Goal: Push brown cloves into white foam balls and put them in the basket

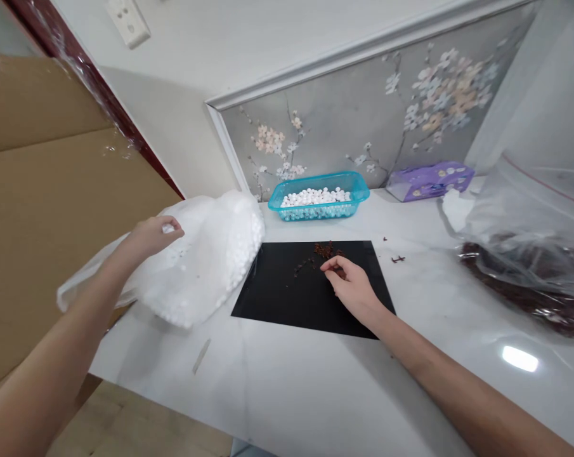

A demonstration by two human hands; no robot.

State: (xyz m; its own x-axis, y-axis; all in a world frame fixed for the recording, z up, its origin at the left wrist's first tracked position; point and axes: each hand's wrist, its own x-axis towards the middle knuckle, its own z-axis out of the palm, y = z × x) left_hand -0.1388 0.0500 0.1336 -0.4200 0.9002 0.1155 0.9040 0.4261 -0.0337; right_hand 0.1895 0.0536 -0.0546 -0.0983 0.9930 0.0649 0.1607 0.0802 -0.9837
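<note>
My left hand is over the clear plastic bag of white balls, its fingers curled together; whatever they hold, if anything, is too small to tell. On the black sheet lies a small heap of reddish-brown pieces, with a few darker bits to its left. My right hand is just below the heap, thumb and forefinger pinched; anything between the fingertips is too small to make out. Behind the sheet stands a blue plastic basket holding white balls.
A purple tissue pack leans near the wall. At the right lies a clear bag of brown pieces. Several loose brown bits lie on the white table. A large cardboard box stands at the left.
</note>
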